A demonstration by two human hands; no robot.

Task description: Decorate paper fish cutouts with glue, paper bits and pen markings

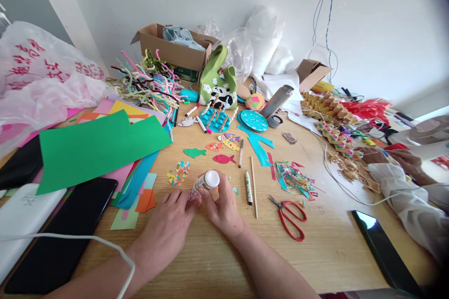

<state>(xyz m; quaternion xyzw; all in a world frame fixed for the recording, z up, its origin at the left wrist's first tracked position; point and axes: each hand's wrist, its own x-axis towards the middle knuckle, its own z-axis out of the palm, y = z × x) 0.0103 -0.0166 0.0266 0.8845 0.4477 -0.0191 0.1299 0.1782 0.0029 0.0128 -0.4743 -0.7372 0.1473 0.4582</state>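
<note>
My right hand (222,208) is closed around a white glue stick (207,181), holding it tilted over the wooden table (217,252). My left hand (167,226) pinches the lower end of the same glue stick with its fingertips. Just beyond my hands lie small paper fish: a green fish (194,152), a red fish (223,159) and a patterned fish (182,168). A pen (248,187) and a thin wooden stick (254,187) lie to the right of my right hand.
Red scissors (290,217) lie at the right, near paper scraps (293,178). Green paper (94,147) tops coloured sheets at left, beside black phones (59,238) and a white box (21,219). Pipe cleaners (147,81), cardboard boxes (171,49) and a panda bag (219,81) stand behind. Another person's hand (409,161) works at the right.
</note>
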